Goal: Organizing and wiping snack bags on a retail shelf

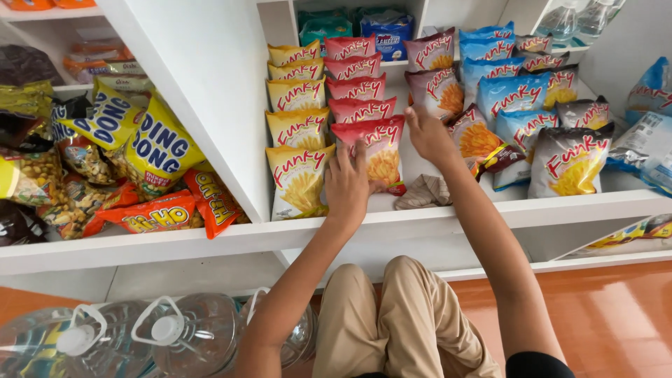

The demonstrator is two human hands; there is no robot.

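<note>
My left hand [348, 183] presses against the lower part of the front red snack bag [376, 148], which stands upright at the head of a row of red bags on a white shelf [448, 213]. My right hand [428, 133] touches the right upper edge of the same red bag, fingers reaching behind it. A row of yellow snack bags [299, 178] stands just left of it. Maroon bags [435, 87] stand behind my right hand.
A crumpled grey cloth [423, 192] lies on the shelf below my right wrist. Blue, dark and silver bags [570, 159] fill the right side. A white divider [210, 91] separates mixed snack packs [150, 147] on the left. Large water bottles [189, 332] stand on the floor.
</note>
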